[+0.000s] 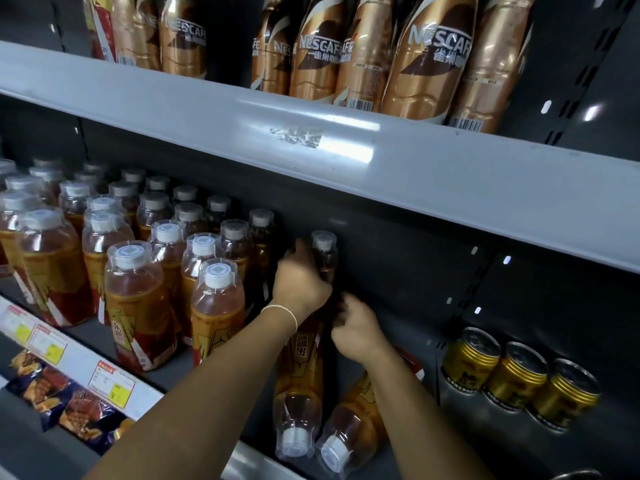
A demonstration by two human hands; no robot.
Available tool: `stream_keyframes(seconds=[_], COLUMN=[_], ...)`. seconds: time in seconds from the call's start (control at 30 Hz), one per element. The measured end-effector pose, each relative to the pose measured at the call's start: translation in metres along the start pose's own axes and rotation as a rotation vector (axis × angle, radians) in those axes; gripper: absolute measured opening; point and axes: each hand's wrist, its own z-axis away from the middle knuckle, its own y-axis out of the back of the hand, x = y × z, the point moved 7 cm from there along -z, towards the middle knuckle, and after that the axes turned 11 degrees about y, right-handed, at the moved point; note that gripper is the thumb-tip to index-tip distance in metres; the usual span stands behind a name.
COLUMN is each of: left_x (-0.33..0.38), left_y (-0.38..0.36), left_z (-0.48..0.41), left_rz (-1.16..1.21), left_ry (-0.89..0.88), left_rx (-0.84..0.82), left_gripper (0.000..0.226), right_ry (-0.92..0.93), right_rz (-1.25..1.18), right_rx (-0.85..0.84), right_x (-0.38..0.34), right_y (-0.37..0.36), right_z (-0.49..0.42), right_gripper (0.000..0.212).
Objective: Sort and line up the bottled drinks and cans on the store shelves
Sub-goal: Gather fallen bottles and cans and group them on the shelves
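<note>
White and yellow price tags (pixel 52 344) are sticking to the front edge of the lower shelf, shiny snack bags (pixel 59 393) are lying just below them, and a torn sticker patch (pixel 296 136) is clinging to the grey edge of the upper shelf.

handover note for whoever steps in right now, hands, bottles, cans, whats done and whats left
Left hand: wrapped around an upright tea bottle at the back of the middle shelf, right of the standing rows.
Right hand: low beside that bottle, fingers curled; whether it grips anything cannot be told.
Done: the tea bottle rows on the left stand upright in lines. Three gold cans stand in a row on the right.
Left: two tea bottles lie on their sides, caps toward the shelf edge, under the forearms; stand them up and line them in with the held one. Coffee bottles above are untouched.
</note>
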Motion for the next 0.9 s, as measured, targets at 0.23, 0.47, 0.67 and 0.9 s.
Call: stream_keyframes(seconds=[0.23, 0.47, 0.67, 0.9], left_x=[-0.004, -0.009, -0.011, -0.008], left_y=[0.002, -0.005, 0.0, 0.003], left_z=[-0.004, -0.004, -0.005, 0.001], left_rz=[-0.118, -0.21, -0.148, -0.18], left_ry=[0.16, 0.153, 0.153, 0.113], left_rx=[0.023, 0.061, 0.005, -0.015], left_gripper=[0.053, 0.063, 0.067, 0.068], right_ry=[-0.02, 0.022, 0.055, 0.041], right_rz=[0.044, 0.119, 0.108, 0.107], right_rx=[-0.181, -0.195, -0.212, -0.202], right_x=[-0.004, -0.005, -0.007, -0.006], right_y=[-0.014, -0.016, -0.017, -0.017], right_z=[0.004, 0.003, 0.003, 0.003], right_gripper=[0.083, 0.078, 0.078, 0.076])
